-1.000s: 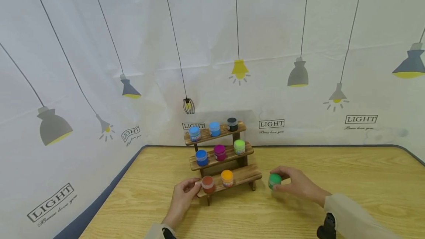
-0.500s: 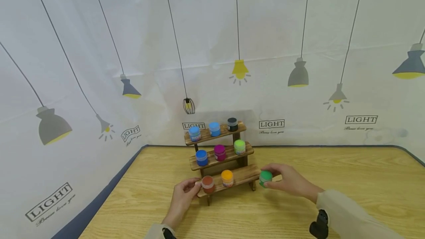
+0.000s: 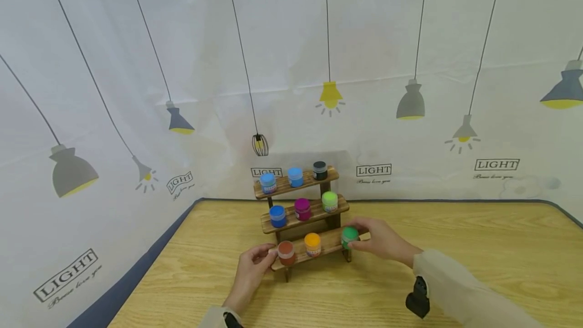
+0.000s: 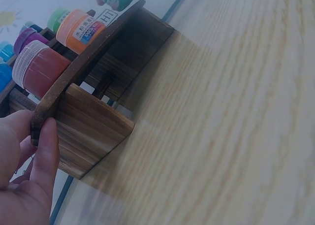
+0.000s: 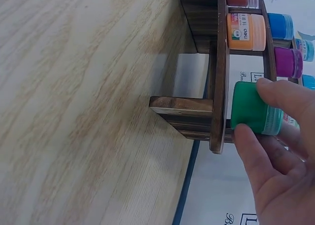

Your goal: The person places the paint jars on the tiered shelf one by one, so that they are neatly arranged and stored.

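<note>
A three-step wooden rack (image 3: pixel 332 238) stands on the table with small paint jars on its steps. My left hand (image 3: pixel 251 267) pinches the left end of the lowest step, thumb on one side and fingers on the other. My right hand (image 3: pixel 384 239) grips a green paint jar (image 5: pixel 250 108) by its sides, close over the right end of that same step. On this step also sit a brown-red paint jar (image 3: pixel 286 252) at the left and an orange paint jar (image 3: pixel 313 244) in the middle.
The middle step bears a blue jar (image 3: pixel 278 216), a purple jar (image 3: pixel 302 209) and a light green jar (image 3: pixel 330 201). Two light blue jars and a black jar (image 3: pixel 320 170) stand on top. A printed white backdrop (image 3: pixel 455 140) rises behind the wooden table (image 3: pixel 478 247).
My right hand has carried the green paint jar leftward from beside the rack to over the right end of the lowest step. My left hand has kept its hold on the rack.
</note>
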